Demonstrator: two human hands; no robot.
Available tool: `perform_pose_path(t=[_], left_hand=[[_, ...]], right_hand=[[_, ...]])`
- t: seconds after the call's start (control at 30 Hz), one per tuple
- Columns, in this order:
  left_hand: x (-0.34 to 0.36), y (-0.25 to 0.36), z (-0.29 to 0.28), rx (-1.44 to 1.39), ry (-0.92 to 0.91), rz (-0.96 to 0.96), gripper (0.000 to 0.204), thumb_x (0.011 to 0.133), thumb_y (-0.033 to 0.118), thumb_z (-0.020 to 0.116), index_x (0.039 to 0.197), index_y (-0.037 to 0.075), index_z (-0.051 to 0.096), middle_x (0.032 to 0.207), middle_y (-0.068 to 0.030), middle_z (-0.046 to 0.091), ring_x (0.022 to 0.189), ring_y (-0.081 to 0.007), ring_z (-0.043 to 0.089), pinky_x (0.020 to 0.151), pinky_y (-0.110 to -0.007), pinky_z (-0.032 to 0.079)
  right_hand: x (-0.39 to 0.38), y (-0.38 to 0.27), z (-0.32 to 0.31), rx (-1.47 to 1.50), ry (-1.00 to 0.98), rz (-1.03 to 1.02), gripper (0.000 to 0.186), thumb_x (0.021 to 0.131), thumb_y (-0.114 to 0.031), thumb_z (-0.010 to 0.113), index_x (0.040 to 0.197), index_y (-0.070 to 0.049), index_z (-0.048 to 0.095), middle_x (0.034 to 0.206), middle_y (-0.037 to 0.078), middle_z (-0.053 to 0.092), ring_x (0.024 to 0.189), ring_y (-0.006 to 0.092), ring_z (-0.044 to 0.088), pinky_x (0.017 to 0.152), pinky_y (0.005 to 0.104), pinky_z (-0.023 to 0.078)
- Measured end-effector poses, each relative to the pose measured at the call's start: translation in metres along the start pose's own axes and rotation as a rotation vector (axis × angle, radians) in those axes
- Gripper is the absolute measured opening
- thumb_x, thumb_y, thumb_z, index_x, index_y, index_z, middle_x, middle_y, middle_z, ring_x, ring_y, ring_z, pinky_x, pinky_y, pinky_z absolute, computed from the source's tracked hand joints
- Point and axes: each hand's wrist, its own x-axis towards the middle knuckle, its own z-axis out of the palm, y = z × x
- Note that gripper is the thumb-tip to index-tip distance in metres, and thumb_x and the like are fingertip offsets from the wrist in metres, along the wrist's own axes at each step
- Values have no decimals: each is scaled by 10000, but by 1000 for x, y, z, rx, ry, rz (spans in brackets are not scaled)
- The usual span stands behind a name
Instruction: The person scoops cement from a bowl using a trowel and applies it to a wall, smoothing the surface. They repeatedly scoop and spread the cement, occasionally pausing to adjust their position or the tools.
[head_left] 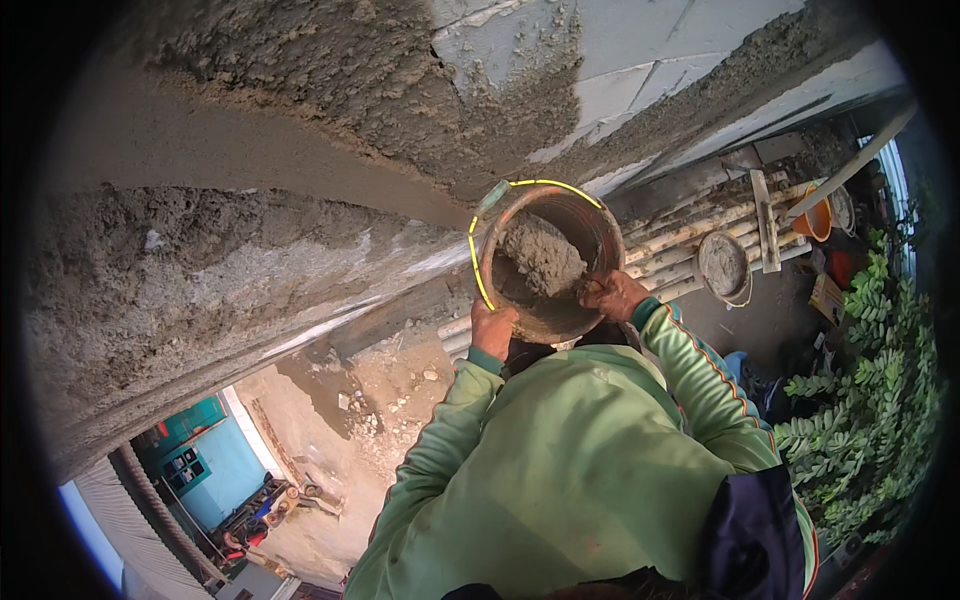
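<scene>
A round bucket (530, 305) with a yellow handle and grey-green grip is held close to the rough mortared wall (380, 120). My left hand (493, 325) is closed on its lower-left rim. My right hand (615, 295), at the inner right side of the bucket, is closed on what looks like a trowel handle. A heap of wet grey mortar (545, 255) lies inside the bucket, apparently on the trowel, whose blade is hidden. Both forearms are in green sleeves.
Below are bamboo poles (660, 260) with planks, a mortar-filled pail (722, 265) and an orange bucket (815, 215). Leafy branches (855, 380) stand at right. At lower left, far below, are rubble-strewn ground (390, 400), a blue-walled structure (225, 475) and a corrugated roof (105, 510).
</scene>
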Motion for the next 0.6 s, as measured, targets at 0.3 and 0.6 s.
perform_pose_path(t=[0.3,0.6], left_hand=[[2,40,15,-93,47,-160,545,753,-112,531,1268,64,519,1121,-115,621,985,-330,661,749,-466,612],[66,6,-60,1050,-329,348,503,747,-28,646,1216,146,590,844,-96,672,754,-296,675,608,-409,546]], right_hand=[[-41,-32,9,680,-298,11,271,905,-36,654,1167,-74,597,798,4,602,561,98,577,517,252,504],[-100,-118,-25,1483,-231,-658,344,1013,-302,514,1262,-65,535,897,55,559,639,133,524,516,296,475]])
